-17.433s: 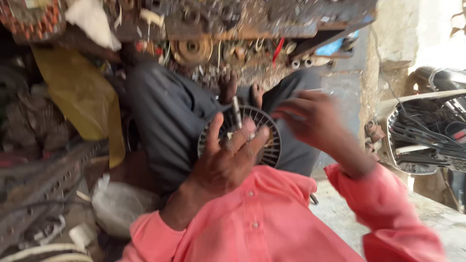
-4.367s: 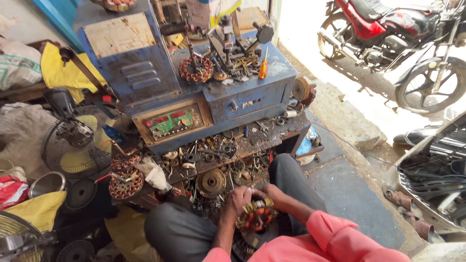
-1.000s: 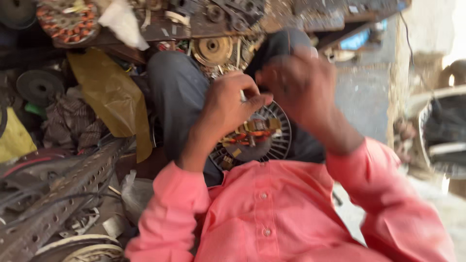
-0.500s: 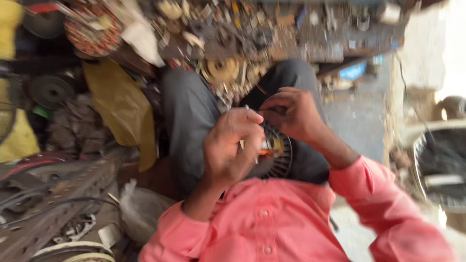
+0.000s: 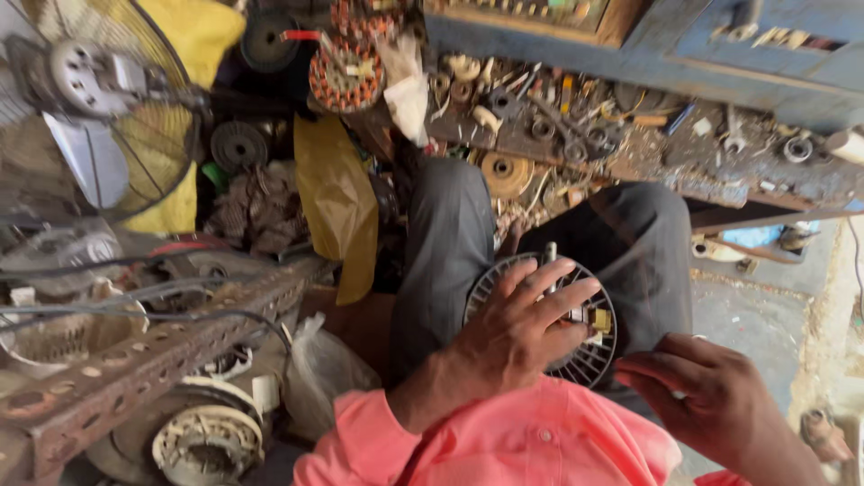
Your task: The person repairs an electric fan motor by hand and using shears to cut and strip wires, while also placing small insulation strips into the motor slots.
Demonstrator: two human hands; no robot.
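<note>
Landmark: round slotted motor disc (image 5: 576, 346), resting in the person's lap between the two grey-trousered knees.

Far left of disc: wire-guard fan (image 5: 99, 117) against a yellow sheet; below it a perforated angle-iron bar (image 5: 171, 346) runs diagonally, its end stopping well short of the disc. A clear plastic bag (image 5: 319, 373) sits between bar and the left knee. Little free room on this side.

Upper left of disc: copper-wound stator (image 5: 346, 76) and a folded yellow bag (image 5: 337, 202) hanging down beside the left knee.

On the disc: left hand (image 5: 517, 328) lies flat across its left half, fingers (image 5: 553, 283) spread and extended, pressing on the face rather than closed around anything. A short metal shaft (image 5: 549, 255) stands up at the disc's upper edge, just behind the fingertips. Small yellowish part (image 5: 600, 319) visible on the disc face beside them.

Above disc: cluttered bench (image 5: 765, 193), its front edge overhanging the right knee.

Lower right of disc: right hand (image 5: 702, 396), just off the rim, fingers curled inward; cannot tell whether they pinch anything. Bare concrete floor (image 5: 751, 315) to the right is the only open space.
</note>
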